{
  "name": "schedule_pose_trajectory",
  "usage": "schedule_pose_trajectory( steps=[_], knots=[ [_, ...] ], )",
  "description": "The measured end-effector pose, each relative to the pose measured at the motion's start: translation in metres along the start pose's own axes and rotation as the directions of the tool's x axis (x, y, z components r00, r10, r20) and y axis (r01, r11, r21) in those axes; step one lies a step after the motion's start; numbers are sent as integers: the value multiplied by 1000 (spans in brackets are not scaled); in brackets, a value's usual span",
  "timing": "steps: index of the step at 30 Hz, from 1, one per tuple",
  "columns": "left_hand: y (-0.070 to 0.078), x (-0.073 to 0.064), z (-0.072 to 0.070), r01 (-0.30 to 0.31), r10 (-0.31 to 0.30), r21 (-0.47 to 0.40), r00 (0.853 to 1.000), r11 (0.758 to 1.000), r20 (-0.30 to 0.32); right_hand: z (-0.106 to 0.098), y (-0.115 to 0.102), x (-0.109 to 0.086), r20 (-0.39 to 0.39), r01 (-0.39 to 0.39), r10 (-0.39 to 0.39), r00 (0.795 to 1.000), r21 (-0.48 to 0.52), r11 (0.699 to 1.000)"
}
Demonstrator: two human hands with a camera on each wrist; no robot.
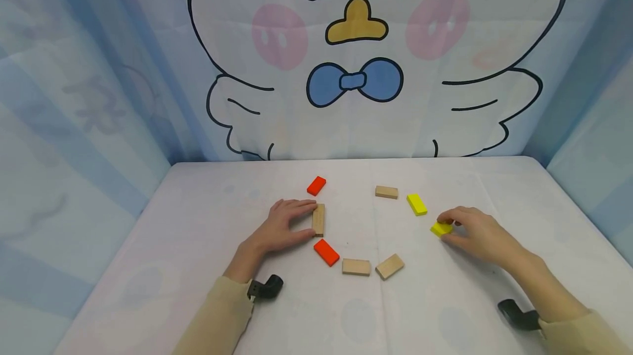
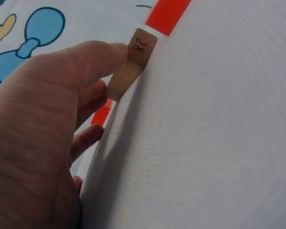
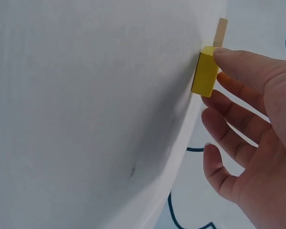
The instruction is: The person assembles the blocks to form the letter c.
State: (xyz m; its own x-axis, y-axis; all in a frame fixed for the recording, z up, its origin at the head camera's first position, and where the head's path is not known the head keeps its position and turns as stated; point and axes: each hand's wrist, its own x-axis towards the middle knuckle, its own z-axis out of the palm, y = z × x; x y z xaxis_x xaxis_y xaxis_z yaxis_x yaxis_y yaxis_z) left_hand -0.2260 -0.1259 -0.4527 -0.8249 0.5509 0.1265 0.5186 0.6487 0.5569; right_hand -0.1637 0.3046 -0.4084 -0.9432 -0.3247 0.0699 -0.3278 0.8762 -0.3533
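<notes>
My left hand (image 1: pixel 282 226) pinches a plain wooden block (image 1: pixel 318 220) by its two ends, thumb at the near end and fingertips at the far one. In the left wrist view this wooden block (image 2: pixel 142 47) carries the number 28 on its near end. One red block (image 1: pixel 316 186) lies just beyond it, another red block (image 1: pixel 327 253) just nearer. At the right, my right hand (image 1: pixel 484 237) grips a yellow block (image 1: pixel 440 229) between thumb and fingers. The right wrist view has that yellow block (image 3: pixel 205 74) low at the table surface. A second yellow block (image 1: pixel 417 204) lies to its upper left.
Two wooden blocks, one straight (image 1: pixel 356 267) and one slanted (image 1: pixel 389 266), lie at the front of a loose ring of blocks. A further wooden block (image 1: pixel 386 192) lies at the back. A white cloth (image 1: pixel 420 311) covers the table; a printed curtain (image 1: pixel 356 129) hangs behind.
</notes>
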Motion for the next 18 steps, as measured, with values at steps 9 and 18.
schedule_pose_trajectory(
  steps=[9,18],
  knots=[
    [0,1,0,1,-1,0,1000,1000,3,3,-13,0,26,34,-35,999,49,998],
    [0,0,1,10,-10,1,1000,1000,2,5,-29,1,81,86,-94,992,96,992]
  ],
)
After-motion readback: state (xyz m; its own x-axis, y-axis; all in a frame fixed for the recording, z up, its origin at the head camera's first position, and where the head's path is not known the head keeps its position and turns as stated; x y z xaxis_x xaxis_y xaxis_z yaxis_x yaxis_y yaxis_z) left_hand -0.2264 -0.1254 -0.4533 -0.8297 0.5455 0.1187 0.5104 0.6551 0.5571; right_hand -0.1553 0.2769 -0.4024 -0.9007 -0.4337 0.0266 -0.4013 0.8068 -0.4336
